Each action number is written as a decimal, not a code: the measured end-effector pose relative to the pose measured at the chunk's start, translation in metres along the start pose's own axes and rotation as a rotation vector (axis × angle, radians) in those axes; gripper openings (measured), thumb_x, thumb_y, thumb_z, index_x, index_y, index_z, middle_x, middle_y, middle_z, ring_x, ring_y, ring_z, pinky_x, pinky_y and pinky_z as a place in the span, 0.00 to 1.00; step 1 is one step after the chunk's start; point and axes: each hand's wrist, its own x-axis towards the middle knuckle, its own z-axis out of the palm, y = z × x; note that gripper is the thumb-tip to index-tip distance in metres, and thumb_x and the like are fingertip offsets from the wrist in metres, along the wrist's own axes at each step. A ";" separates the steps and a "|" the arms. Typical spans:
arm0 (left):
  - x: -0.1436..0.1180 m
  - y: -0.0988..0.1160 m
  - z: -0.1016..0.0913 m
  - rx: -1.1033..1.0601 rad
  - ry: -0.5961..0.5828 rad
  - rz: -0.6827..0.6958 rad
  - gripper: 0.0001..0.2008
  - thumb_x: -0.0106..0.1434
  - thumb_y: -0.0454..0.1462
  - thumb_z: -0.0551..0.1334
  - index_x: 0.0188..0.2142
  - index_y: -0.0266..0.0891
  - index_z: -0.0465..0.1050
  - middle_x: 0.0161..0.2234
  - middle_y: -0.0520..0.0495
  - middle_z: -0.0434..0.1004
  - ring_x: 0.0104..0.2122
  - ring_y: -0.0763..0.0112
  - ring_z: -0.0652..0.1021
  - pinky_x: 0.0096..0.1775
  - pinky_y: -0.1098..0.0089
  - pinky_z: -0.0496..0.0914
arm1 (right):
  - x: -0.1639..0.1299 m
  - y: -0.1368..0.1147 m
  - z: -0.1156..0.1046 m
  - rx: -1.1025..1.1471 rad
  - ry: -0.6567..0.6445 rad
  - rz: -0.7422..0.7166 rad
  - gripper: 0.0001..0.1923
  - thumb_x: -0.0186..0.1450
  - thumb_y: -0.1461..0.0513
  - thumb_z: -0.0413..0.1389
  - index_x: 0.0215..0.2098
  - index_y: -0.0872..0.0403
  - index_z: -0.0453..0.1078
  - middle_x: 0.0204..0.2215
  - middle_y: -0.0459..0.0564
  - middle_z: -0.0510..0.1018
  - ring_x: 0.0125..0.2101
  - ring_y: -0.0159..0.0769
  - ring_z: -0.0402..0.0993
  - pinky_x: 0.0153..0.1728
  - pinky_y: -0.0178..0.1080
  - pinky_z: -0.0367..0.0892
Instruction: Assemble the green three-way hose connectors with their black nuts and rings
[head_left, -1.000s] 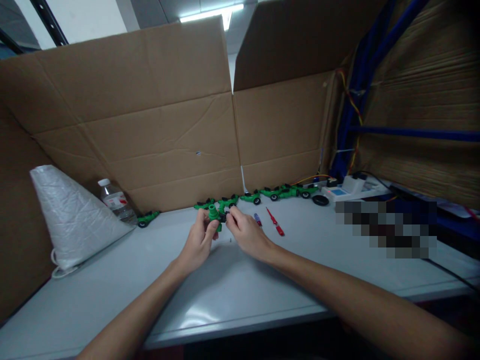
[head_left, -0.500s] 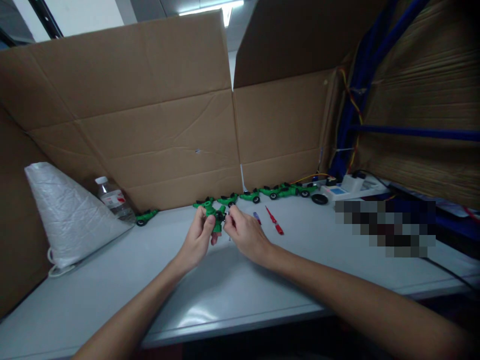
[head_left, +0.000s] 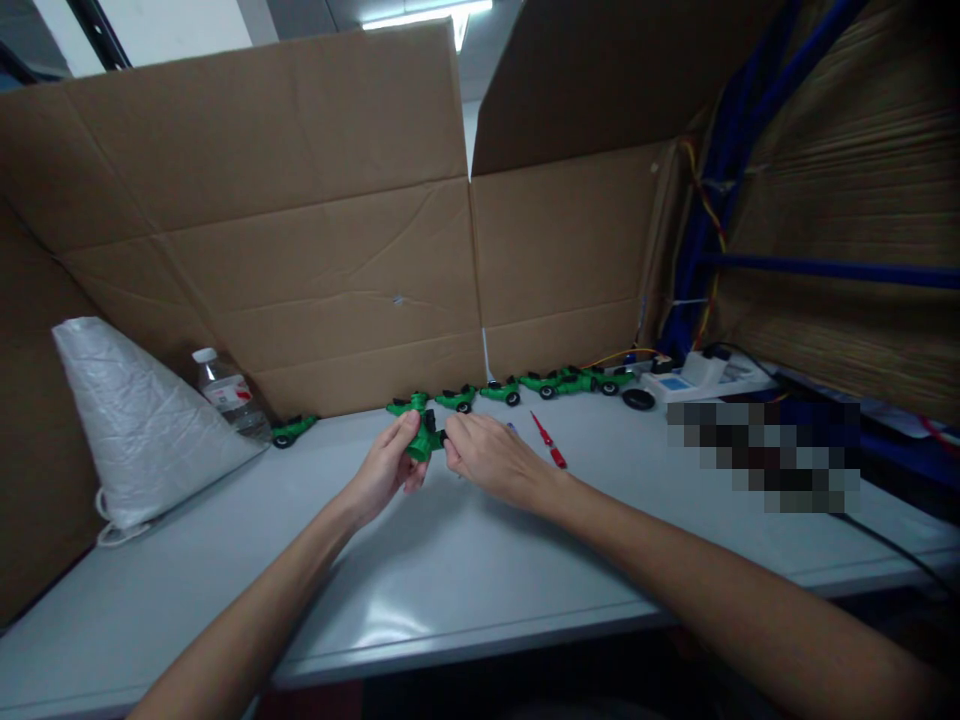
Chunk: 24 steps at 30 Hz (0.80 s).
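Observation:
Above the middle of the table, my left hand (head_left: 386, 462) grips a green toy car (head_left: 424, 440) with black parts, thumb on top and fingers curled beneath. At the toy's right side my right hand (head_left: 487, 455) is closed, fingertips pinched against a small black part there; the fingers hide most of what they hold. Just beyond my right hand lies a red screwdriver (head_left: 550, 440) on the table. A second tool with a bluish handle is almost wholly hidden behind the right hand.
Several green toy cars (head_left: 501, 394) line the table's back edge; another toy car (head_left: 293, 432) sits left beside a water bottle (head_left: 229, 395) and a silvery bag (head_left: 142, 440). A black disc (head_left: 638, 400) and power strip (head_left: 709, 376) lie back right. Cardboard walls (head_left: 337, 230) enclose the table.
The toy car has turned in my left hand and moved slightly left. My right hand has rolled over, its back now more upward, and covers most of the bluish-handled tool.

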 end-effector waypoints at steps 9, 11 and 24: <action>0.007 -0.017 0.000 0.103 -0.019 0.140 0.22 0.69 0.57 0.62 0.40 0.43 0.59 0.27 0.57 0.68 0.23 0.75 0.74 0.21 0.77 0.69 | -0.005 0.003 0.000 0.185 -0.072 0.194 0.11 0.78 0.63 0.45 0.40 0.53 0.67 0.35 0.52 0.78 0.32 0.38 0.71 0.34 0.39 0.54; 0.007 -0.020 -0.001 0.144 -0.020 0.188 0.22 0.70 0.57 0.61 0.40 0.42 0.59 0.30 0.56 0.67 0.24 0.76 0.75 0.22 0.77 0.69 | -0.005 0.001 0.000 0.213 -0.068 0.229 0.10 0.77 0.63 0.46 0.40 0.54 0.67 0.35 0.52 0.78 0.32 0.37 0.71 0.34 0.38 0.52; -0.005 -0.026 0.008 0.423 0.091 0.347 0.19 0.73 0.55 0.57 0.41 0.42 0.59 0.30 0.56 0.65 0.25 0.76 0.69 0.28 0.75 0.67 | 0.001 0.011 -0.006 0.695 -0.062 0.366 0.16 0.72 0.62 0.49 0.26 0.53 0.65 0.23 0.44 0.71 0.26 0.32 0.65 0.29 0.34 0.53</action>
